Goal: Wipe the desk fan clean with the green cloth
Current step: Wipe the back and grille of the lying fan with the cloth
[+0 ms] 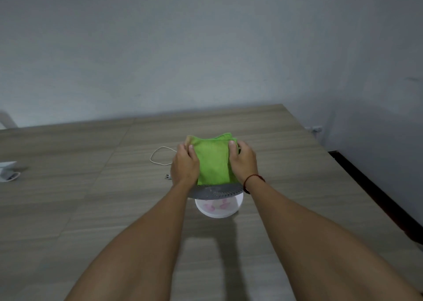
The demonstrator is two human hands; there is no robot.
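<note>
A folded green cloth (213, 161) lies over the top of a small white desk fan (218, 192) in the middle of the wooden table. Only the fan's grey grille rim and its round white base (219, 210) show below the cloth. My left hand (185, 165) grips the cloth's left edge, with the thumb on top. On the cloth's right edge sits my right hand (243, 162), holding it the same way. A red string is tied around that wrist.
The fan's white cord (158, 156) loops on the table to the left, ending in a plug (167, 176). A white object (6, 171) sits at the far left edge. The table's right edge (357, 186) runs close to a wall.
</note>
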